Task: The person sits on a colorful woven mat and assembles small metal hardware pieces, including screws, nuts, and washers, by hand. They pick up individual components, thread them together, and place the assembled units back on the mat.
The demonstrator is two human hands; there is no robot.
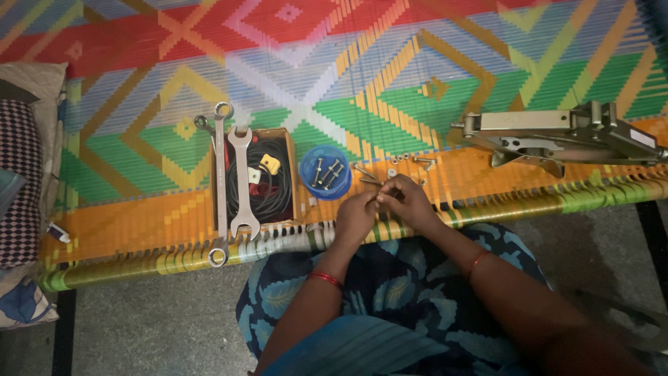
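Nearest the camera, two forearms with red bangles reach out over a lap in blue patterned cloth. The left hand (pixel 355 217) and the right hand (pixel 407 202) meet at the front edge of a woven cot (pixel 118 230), fingertips pinched together on a small bolt (pixel 382 196) held between them (it is too small and dim to tell whether a nut sits on it). Both hands are closed on that one piece.

Just beyond the fingers, loose bolts and nuts (pixel 407 166) lie scattered on the orange band of the weave. Just to the left of them stands a round blue tub (pixel 325 172) with several more bolts inside. Further left is an open cardboard box (pixel 295 182) holding coiled black cable, and two long spanners (pixel 232 182) lie across the box's left side, one reaching past the cot's front rail. A scissor jack (pixel 557 134) rests well apart on the right.

The cot's surface is a bright plastic weave of orange, green, blue and red diamonds. Cushions (pixel 24 181) are piled at its left end, and grey floor (pixel 160 327) shows below.
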